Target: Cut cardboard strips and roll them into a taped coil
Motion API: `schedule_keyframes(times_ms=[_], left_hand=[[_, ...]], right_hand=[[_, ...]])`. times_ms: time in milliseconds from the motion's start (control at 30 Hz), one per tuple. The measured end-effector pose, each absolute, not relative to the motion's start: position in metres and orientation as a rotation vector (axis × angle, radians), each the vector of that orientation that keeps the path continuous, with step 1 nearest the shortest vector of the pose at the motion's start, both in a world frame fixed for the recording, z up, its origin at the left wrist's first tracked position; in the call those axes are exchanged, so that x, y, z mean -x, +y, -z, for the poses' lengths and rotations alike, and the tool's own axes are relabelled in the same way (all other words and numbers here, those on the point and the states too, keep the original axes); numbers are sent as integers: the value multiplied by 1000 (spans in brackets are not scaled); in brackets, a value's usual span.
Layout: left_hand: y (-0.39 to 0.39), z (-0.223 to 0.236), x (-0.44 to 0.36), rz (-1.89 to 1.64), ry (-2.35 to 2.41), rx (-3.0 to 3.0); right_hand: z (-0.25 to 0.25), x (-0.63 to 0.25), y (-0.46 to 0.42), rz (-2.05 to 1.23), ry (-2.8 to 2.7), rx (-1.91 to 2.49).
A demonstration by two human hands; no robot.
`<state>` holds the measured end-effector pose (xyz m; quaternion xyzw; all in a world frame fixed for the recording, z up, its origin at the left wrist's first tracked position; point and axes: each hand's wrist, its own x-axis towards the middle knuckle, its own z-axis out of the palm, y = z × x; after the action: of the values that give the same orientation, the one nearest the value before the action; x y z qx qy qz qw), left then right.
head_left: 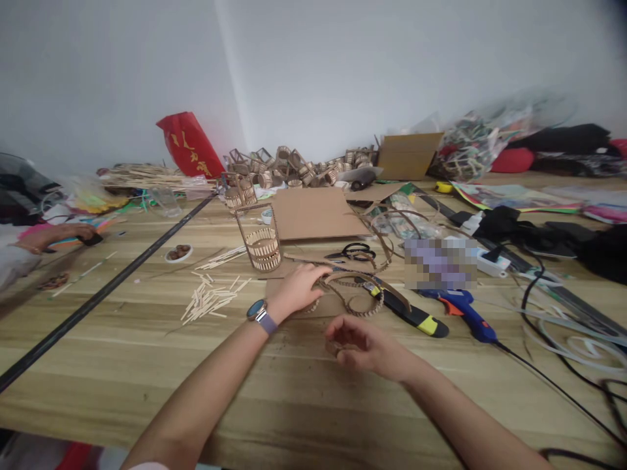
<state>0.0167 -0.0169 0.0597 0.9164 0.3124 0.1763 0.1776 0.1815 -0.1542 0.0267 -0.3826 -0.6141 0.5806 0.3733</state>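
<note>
My left hand [300,288], with a watch on its wrist, reaches over the cardboard sheet. Its fingers close around the end of a coiled brown corrugated strip [365,307]. Nearer to me, my right hand [360,346] is curled above the table, thumb close to the fingers; what lies between them is too small to make out. Just behind my left hand stands a small basket [264,248] of pale sticks with a tall square handle. Short wooden sticks [210,300] lie loose to its left. Black scissors [355,252] and a black-and-yellow utility knife [411,313] lie beyond the strip.
A blue glue gun [465,313] with its cable lies to the right. A white dish [179,253] of brown beads and a long dark bar [112,287] are on the left. Finished small baskets [294,166] pile up by the wall. Another person's hand [73,235] works far left.
</note>
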Motion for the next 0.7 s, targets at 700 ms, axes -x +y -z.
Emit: schedule_keyframes(times_ms=[700], left_hand=[[-38,-107,-9,-996,599,-1584]], right_hand=[[-33,-189,-140,-1209,-957,1028]])
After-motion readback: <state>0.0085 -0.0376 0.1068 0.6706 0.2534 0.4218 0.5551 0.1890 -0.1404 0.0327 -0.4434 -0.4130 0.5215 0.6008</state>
